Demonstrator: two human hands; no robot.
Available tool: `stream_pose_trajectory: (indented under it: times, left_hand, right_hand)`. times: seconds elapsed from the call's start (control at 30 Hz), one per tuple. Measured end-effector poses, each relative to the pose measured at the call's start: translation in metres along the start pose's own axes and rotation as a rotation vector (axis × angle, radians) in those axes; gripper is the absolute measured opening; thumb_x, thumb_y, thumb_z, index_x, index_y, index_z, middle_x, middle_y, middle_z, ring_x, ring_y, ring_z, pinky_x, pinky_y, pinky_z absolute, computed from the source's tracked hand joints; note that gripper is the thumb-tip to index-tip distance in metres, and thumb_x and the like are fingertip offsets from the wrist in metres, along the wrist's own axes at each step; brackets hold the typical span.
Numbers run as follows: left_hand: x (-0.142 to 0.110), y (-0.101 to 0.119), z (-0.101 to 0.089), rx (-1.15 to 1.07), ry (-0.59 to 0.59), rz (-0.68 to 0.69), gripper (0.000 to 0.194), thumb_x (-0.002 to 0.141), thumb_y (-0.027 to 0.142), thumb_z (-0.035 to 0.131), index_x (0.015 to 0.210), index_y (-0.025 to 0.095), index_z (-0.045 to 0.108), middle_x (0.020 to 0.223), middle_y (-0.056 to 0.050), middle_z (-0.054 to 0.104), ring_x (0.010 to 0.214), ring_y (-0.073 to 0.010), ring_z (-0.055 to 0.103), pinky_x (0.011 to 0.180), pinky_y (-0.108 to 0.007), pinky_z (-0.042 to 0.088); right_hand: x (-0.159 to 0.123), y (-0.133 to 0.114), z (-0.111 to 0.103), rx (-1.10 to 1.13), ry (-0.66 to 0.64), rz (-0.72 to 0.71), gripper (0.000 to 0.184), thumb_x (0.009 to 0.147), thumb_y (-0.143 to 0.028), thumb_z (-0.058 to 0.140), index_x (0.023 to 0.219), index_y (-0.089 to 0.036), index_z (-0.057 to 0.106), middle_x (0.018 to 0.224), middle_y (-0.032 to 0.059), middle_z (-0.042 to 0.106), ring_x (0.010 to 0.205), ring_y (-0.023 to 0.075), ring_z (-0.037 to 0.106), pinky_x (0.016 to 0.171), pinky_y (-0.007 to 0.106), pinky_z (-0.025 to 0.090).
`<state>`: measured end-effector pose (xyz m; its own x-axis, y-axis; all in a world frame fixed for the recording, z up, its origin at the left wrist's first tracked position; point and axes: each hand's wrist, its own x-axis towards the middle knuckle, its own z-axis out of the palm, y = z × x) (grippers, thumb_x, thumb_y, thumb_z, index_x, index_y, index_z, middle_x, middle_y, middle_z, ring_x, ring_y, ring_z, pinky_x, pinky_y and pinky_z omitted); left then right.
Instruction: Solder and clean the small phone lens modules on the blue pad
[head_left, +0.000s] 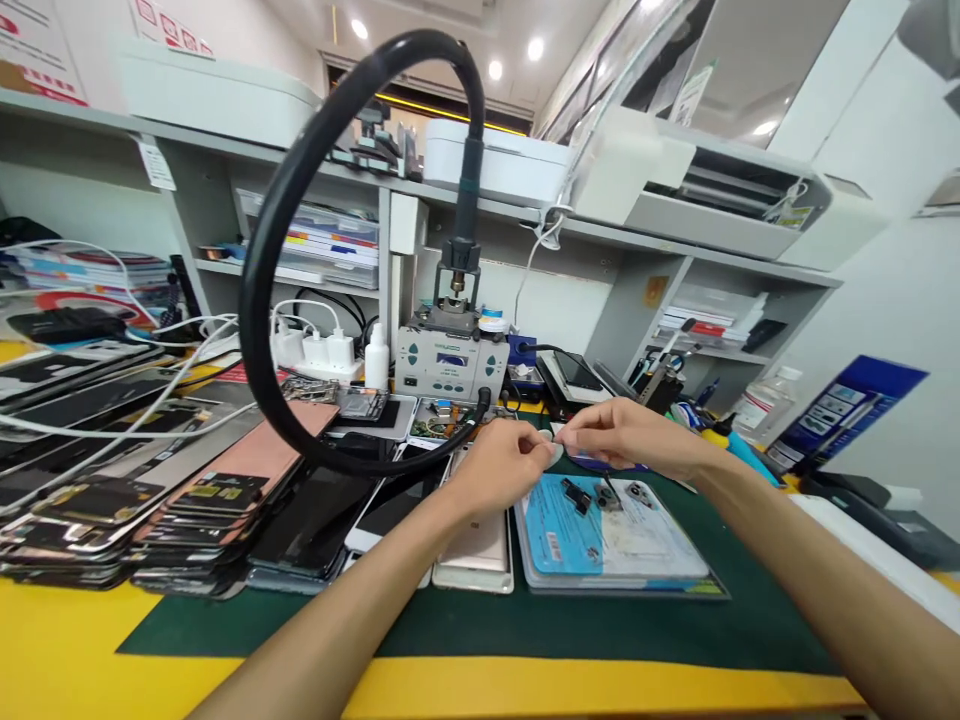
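Note:
My left hand (501, 466) pinches a small, thin, whitish piece (556, 453); its kind is too small to tell. Close by on the right, my right hand (630, 436) has thumb and fingertips pressed together against or just beside that piece. Anything between those right fingertips is too small to make out. Below both hands lies a flat blue-and-white pack (564, 545) in clear plastic. On top of it rest a black camera module (576, 496), a second small module (608, 494) and a lens-cover-like part (640, 493).
Left of the pack are a pale gold phone panel (480, 545) and stacks of phone screens (202, 520). A hot-air station (450, 362) stands behind, its thick black hose (259, 260) looping high. A clear bottle (766, 402) is at right, on the green mat's (450, 630) far side.

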<state>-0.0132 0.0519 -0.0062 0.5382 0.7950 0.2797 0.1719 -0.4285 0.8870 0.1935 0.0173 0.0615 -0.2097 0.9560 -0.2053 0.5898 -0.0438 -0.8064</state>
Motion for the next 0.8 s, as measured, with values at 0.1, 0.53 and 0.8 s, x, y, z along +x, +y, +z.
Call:
stream_pose_trajectory:
  times: [0.1,0.53,0.8]
  left_hand:
    - [-0.001,0.003,0.002,0.006,-0.011,-0.023,0.027,0.088,0.036,0.057,0.078,0.015,0.069,0.066,0.0,0.06,0.059,-0.0135,0.048,0.056,-0.025,0.035]
    - [-0.003,0.007,0.021,0.039,0.123,-0.078,0.028,0.089,0.039,0.064,0.079,0.017,0.079,0.071,-0.002,0.068,0.064,-0.0145,0.052,0.058,-0.025,0.036]
    - [-0.004,0.012,0.023,-0.052,0.176,-0.066,0.025,0.086,0.037,0.07,0.076,0.016,0.077,0.075,-0.003,0.072,0.068,-0.0148,0.056,0.061,-0.025,0.041]
  right_hand:
    - [-0.004,0.006,0.0,-0.028,-0.049,-0.031,0.041,0.08,-0.052,0.076,0.096,-0.015,0.079,0.056,-0.0081,0.036,0.048,0.0067,0.019,0.046,0.026,0.014]
    - [-0.002,0.029,0.013,-0.299,0.2,-0.255,0.032,0.087,-0.045,0.065,0.083,-0.018,0.082,0.074,0.0061,0.071,0.061,0.016,0.053,0.051,0.028,0.034]
    - [-0.003,0.031,0.027,-0.201,0.24,-0.283,0.026,0.087,-0.036,0.064,0.074,-0.018,0.075,0.061,0.0,0.06,0.052,0.0109,0.044,0.047,0.026,0.03]
